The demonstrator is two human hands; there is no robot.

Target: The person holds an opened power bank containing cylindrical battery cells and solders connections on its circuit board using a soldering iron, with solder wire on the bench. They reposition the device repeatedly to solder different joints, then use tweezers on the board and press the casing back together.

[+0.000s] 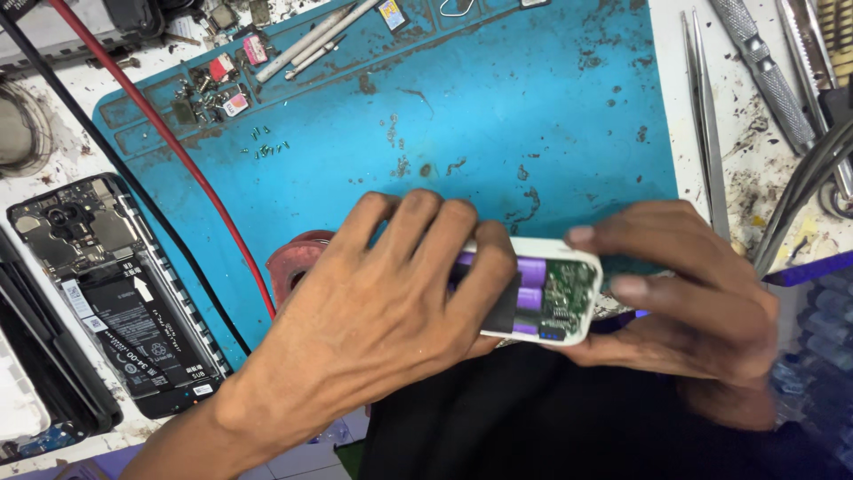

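Observation:
Both my hands hold an opened white power bank [558, 293] at the near edge of a blue work mat [498, 116]. Purple battery cells and a small green circuit board show inside its shell. My left hand [373, 311] lies over the left part of the case, fingers pressed on top of the cells. My right hand [702, 302] cups the right end, thumb and fingers around the rim beside the circuit board. The case's left part is hidden under my left hand.
An opened phone [115, 293] with its battery exposed lies at the left. A red wire [169, 142] and a black wire cross the mat. Tweezers [706, 116] and metal tools [764, 71] lie at the right. Small parts and screws [222, 89] fill the mat's top-left trays.

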